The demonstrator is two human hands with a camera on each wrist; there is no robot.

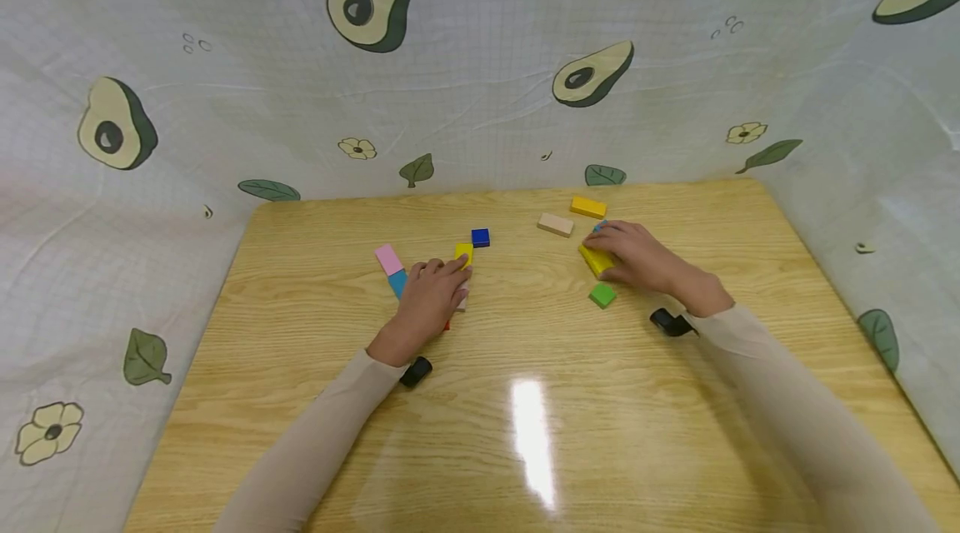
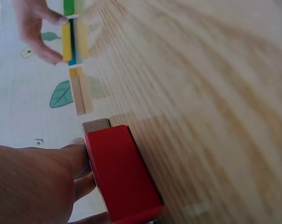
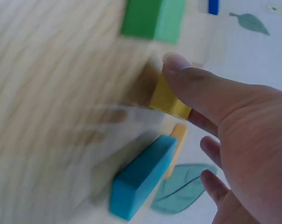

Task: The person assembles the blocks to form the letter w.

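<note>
Pinching a long yellow block [image 1: 596, 261] at its two ends, a person's right hand [image 1: 637, 258] works at the right of a wooden table [image 1: 360, 433] in the head view. The block lies between thumb and fingertips, with a green block [image 1: 602, 295] just beside it on the near side and a light blue block [image 1: 601, 226] partly hidden by the fingers. Farther back sit a tan block [image 1: 556, 224] and an orange block [image 1: 588, 206]. Across the table, the left hand [image 1: 429, 300] reaches a fingertip onto a short yellow block [image 1: 464, 251], its thumb by a pale block [image 1: 462, 300]; whether it grasps either piece cannot be told. A dark blue block [image 1: 480, 238] sits just beyond, while a pink block [image 1: 388, 259] and a sky-blue block [image 1: 397, 284] meet end to end on the left.

From the left wrist, a red block [image 2: 122, 175] fills the foreground, the left hand's fingers along its far side and partly hidden. The right hand appears in the distance, thumb and finger spanning the long yellow block.

Seen from the right wrist, the long yellow block sits beneath the thumb, partly covered, between the green block and the light blue block, both clear of the thumb.
</note>
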